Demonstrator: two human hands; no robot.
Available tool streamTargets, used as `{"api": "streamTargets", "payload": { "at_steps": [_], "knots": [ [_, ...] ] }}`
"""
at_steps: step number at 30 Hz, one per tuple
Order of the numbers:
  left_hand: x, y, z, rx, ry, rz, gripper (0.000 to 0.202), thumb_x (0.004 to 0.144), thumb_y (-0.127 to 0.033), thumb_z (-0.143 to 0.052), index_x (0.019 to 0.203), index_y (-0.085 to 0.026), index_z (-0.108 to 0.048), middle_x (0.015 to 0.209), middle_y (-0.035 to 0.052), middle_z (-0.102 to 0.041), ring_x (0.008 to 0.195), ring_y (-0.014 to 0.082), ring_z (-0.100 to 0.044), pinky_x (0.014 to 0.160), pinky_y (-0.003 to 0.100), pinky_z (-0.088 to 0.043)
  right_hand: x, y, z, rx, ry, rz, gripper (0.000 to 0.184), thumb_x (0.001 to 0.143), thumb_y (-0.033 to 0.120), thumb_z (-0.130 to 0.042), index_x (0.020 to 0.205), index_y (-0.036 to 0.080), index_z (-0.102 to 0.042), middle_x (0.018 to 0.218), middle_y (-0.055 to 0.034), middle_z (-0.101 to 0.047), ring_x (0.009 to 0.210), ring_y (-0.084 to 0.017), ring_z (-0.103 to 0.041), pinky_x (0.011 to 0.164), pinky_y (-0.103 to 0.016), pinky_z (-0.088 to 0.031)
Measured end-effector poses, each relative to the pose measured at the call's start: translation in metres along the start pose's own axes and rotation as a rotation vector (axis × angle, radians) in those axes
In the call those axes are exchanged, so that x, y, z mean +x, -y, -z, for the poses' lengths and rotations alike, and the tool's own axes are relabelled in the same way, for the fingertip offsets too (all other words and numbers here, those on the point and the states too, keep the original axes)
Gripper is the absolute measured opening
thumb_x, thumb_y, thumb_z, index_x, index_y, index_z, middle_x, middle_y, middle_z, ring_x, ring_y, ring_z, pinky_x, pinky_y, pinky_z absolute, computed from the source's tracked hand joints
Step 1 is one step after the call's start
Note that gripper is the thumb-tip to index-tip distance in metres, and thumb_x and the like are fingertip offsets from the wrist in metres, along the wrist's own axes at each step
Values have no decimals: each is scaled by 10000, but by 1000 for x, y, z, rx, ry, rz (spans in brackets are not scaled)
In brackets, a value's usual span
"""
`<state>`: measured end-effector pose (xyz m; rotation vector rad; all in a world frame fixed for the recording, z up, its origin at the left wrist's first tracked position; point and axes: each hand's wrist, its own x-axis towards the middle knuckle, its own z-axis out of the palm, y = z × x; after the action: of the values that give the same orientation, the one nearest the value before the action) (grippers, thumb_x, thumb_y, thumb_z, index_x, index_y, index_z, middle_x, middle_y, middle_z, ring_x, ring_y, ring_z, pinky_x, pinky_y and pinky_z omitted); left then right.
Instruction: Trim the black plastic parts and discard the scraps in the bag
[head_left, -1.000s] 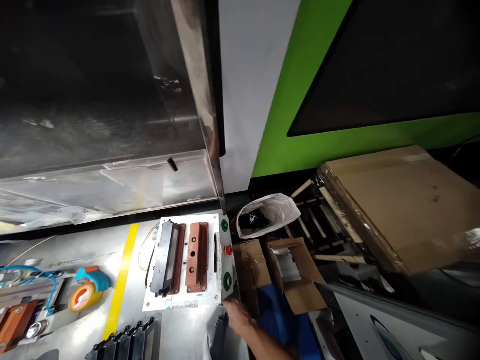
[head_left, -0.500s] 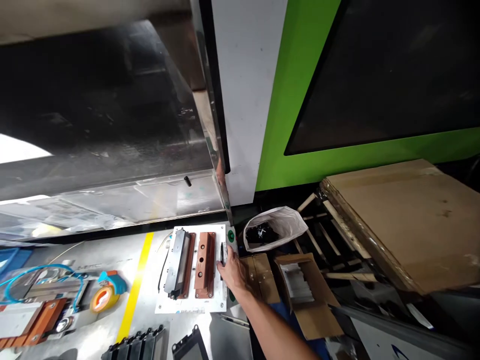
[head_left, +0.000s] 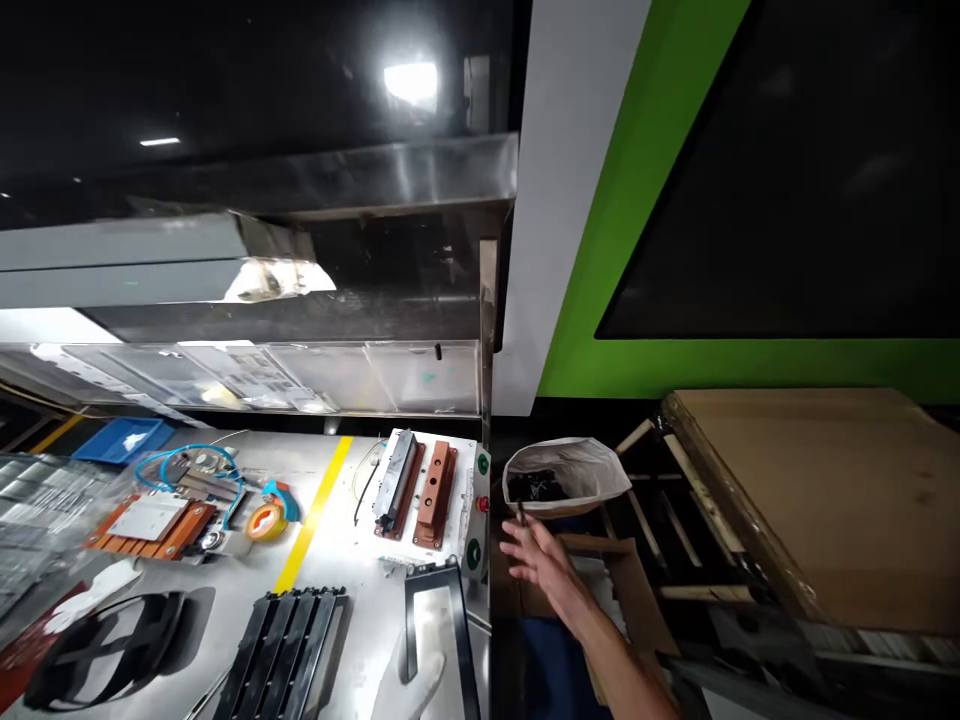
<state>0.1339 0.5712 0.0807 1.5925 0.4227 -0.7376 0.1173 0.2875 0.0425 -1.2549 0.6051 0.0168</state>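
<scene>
Pinched between the fingers of the right hand (head_left: 541, 562) is a thin dark sliver (head_left: 520, 515), though it is too small and blurred to name with any surety; the remaining fingers are spread loose. That hand hangs off the bench's right edge, with a white bag (head_left: 568, 475) of dark scraps just at its 12 o'clock and an open cardboard box (head_left: 637, 600) at its 4 o'clock. At its 9 o'clock, near but apart, stands a white plate (head_left: 450, 505) with green and red buttons along its side, carrying a black bar and a copper block side by side. The left hand (head_left: 409, 685), in a white glove, grips the lower end of a black frame (head_left: 435, 625) lying on the metal bench (head_left: 337, 545). At that frame's 9 o'clock sits a row of black frames (head_left: 285, 650), and farther off at 10 o'clock a roll of yellow tape (head_left: 264, 520) beside a yellow stripe.
</scene>
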Motion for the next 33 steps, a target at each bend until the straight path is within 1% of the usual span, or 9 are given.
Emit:
{"api": "streamTargets", "payload": {
  "at_steps": [1, 3, 5, 9, 12, 14, 20, 25, 33],
  "knots": [
    [-3, -4, -6, 33, -4, -40, 577, 605, -533, -897, 1057, -211, -742, 1131, 147, -769, 1329, 442, -556, 1240, 635, -324, -24, 2, 8, 84, 8, 37, 607, 898, 635, -628, 1347, 249, -492, 1319, -139, -663, 1131, -258, -687, 846, -361, -581],
    [-16, -10, -21, 85, 20, -122, 688, 537, -568, -918, 1102, -216, -742, 1205, 165, -747, 1352, 466, -525, 1254, 621, -297, -67, 8, 19, 196, -87, 132, 504, 833, 625, -730, 1111, 229, -588, 941, -56, -737, 919, -211, -695, 780, -303, -541],
    [-36, -15, -36, 133, 136, -191, 781, 556, -633, -879, 1190, -208, -714, 1267, 183, -719, 1330, 460, -542, 1232, 626, -320, -104, 21, 24, 253, -202, 203, 472, 888, 673, -632, 1002, 216, -611, 632, 16, -610, 666, -159, -596, 666, -268, -481],
    [-78, -19, -53, 253, 350, -221, 860, 596, -715, -805, 1269, -195, -676, 1275, 196, -717, 1271, 444, -586, 1176, 600, -397, -158, 51, 27, 325, -168, 245, 634, 938, 765, -422, 1104, 198, -651, 693, -23, -636, 631, -168, -557, 616, -287, -451],
    [-102, -16, -57, 328, 338, -219, 933, 535, -761, -809, 1242, -163, -691, 1245, 228, -723, 1249, 476, -596, 1156, 613, -418, -187, 66, 30, 91, -228, 308, 586, 906, 747, -517, 917, 185, -683, 652, -29, -622, 690, -186, -589, 695, -293, -469],
    [-116, -13, -59, 367, 371, -239, 964, 534, -791, -786, 1266, -174, -678, 1251, 219, -724, 1276, 477, -581, 1176, 618, -394, -204, 71, 31, -59, -265, 336, 553, 881, 732, -568, 809, 190, -654, 579, -8, -570, 639, -177, -556, 655, -283, -445],
    [-156, 1, -65, 305, 467, -292, 965, 562, -747, -805, 1318, -169, -643, 1253, 196, -731, 1200, 417, -651, 1072, 502, -525, -240, 68, 25, -165, -299, 328, 577, 896, 748, -497, 783, 194, -610, 560, 10, -523, 542, -148, -486, 541, -264, -380],
    [-179, 7, -66, 185, 513, -322, 830, 528, -695, -852, 1202, -228, -721, 1221, 155, -752, 1245, 460, -613, 1117, 534, -483, -253, 59, 25, -197, -287, 308, 579, 899, 744, -483, 772, 192, -603, 546, 9, -523, 507, -139, -456, 518, -268, -353],
    [-197, 5, -68, 87, 577, -316, 718, 516, -663, -878, 1091, -250, -760, 1191, 116, -763, 1200, 444, -639, 1130, 558, -476, -266, 53, 26, -190, -316, 313, 573, 897, 735, -498, 768, 191, -622, 533, 12, -517, 515, -138, -459, 537, -264, -362]
  ]
}}
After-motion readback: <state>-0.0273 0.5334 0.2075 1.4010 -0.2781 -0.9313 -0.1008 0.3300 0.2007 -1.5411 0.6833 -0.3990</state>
